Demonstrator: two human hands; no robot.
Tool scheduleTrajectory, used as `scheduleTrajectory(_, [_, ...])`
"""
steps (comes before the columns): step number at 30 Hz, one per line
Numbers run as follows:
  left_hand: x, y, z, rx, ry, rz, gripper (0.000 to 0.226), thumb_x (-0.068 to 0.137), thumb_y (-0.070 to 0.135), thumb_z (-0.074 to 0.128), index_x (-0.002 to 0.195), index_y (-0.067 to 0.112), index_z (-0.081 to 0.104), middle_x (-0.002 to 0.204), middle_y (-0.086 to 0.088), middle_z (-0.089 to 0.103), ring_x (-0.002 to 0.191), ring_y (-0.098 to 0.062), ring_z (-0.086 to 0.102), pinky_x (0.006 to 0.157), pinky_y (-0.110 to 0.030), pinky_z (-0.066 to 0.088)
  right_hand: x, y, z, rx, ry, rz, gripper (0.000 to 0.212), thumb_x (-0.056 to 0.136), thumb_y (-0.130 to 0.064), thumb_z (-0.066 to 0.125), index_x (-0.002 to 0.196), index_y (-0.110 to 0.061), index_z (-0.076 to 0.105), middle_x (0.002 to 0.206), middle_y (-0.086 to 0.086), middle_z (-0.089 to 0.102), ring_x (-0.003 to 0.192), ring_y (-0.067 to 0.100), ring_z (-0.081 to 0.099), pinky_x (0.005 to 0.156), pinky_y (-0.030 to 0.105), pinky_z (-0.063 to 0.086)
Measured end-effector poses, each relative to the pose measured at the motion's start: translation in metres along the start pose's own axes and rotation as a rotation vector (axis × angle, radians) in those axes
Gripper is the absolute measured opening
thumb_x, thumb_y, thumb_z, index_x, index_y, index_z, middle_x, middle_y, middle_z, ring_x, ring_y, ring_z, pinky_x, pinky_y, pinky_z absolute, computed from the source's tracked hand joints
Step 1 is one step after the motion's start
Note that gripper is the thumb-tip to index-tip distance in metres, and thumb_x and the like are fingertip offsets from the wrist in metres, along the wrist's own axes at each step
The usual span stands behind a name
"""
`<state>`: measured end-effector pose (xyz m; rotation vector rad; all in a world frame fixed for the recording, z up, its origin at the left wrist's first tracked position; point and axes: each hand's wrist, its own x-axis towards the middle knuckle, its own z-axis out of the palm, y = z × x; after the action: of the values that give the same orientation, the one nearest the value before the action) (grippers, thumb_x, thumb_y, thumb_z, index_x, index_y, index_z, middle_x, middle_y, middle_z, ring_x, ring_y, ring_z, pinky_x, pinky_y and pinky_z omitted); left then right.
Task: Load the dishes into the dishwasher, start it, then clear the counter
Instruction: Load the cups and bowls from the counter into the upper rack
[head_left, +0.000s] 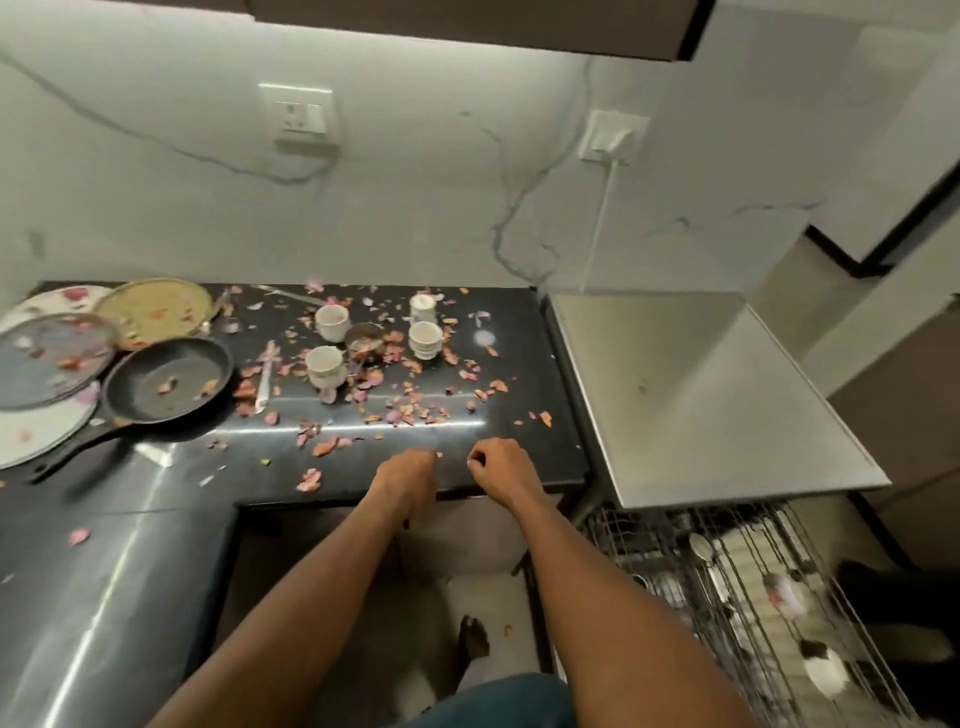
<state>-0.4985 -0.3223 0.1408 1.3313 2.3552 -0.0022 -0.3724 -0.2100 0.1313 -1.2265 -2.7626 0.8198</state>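
Observation:
A black counter (156, 499) is strewn with pink and orange petals (395, 410). At its left lie a black frying pan (166, 379), a gold plate (156, 312) and several other plates (49, 358). Mid-counter stand three white cups (324, 364) (331, 322) (425, 338), a small white jug (423, 307), a small metal bowl (363, 338) and a spoon (265, 379). Both hands hover over the counter's front edge. My left hand (408, 470) has its fingers curled down; my right hand (498, 465) is loosely curled. Neither plainly holds anything.
The dishwasher (701, 395) with a grey top stands right of the counter. Its wire rack (753, 587) is pulled out at lower right, with a spoon and some dishes inside. Two wall sockets are on the marble wall, one with a white cable. My bare foot shows on the floor.

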Motion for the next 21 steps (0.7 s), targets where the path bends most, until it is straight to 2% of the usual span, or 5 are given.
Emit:
scheduleTrajectory(4, [0.019,-0.029,-0.009,0.010,0.020,-0.068,0.027,0.096,0.017,0.051,0.123,0.014,0.057,0.128,-0.012,0.061,0.117,-0.030,0.061,0.095,-0.041,0.051,0.043,-0.029,0.004,-0.053,-0.042,-0.099,0.018,0.093,-0.023,0.061,0.092,-0.012,0.075,0.096,0.011,0.075,0.090,0.029,0.069,0.080,0.039,0.056])
scheduleTrajectory(8, [0.038,-0.049,-0.029,-0.028,0.116,-0.120,0.031,0.096,0.016,0.051,0.127,0.013,0.056,0.124,-0.013,0.065,0.113,-0.031,0.063,0.094,-0.041,0.053,0.087,-0.051,0.005,-0.091,-0.092,-0.163,0.020,0.095,-0.025,0.060,0.099,-0.013,0.076,0.103,0.012,0.075,0.095,0.030,0.069,0.082,0.038,0.055])
scheduleTrajectory(13, [0.059,-0.075,-0.051,-0.090,0.168,-0.214,0.024,0.092,0.015,0.052,0.114,0.009,0.061,0.120,-0.015,0.065,0.110,-0.034,0.062,0.089,-0.042,0.051,0.134,-0.075,0.003,-0.071,-0.127,-0.230,0.016,0.092,-0.025,0.063,0.093,-0.015,0.077,0.097,0.011,0.076,0.091,0.028,0.069,0.076,0.037,0.053])
scheduleTrajectory(17, [0.069,-0.093,-0.054,-0.175,0.178,-0.275,0.034,0.092,0.019,0.056,0.125,0.013,0.059,0.115,-0.014,0.068,0.107,-0.033,0.064,0.088,-0.044,0.055,0.162,-0.088,0.008,-0.057,-0.183,-0.270,0.016,0.095,-0.024,0.064,0.099,-0.017,0.078,0.098,0.009,0.076,0.089,0.025,0.069,0.073,0.032,0.049])
scheduleTrajectory(21, [0.077,-0.102,-0.047,-0.270,0.236,-0.329,0.014,0.092,0.018,0.057,0.103,0.013,0.062,0.102,-0.012,0.069,0.093,-0.030,0.065,0.083,-0.044,0.057,0.181,-0.096,0.019,-0.011,-0.183,-0.260,0.017,0.099,-0.020,0.061,0.097,-0.015,0.077,0.093,0.004,0.074,0.081,0.018,0.065,0.069,0.029,0.044])
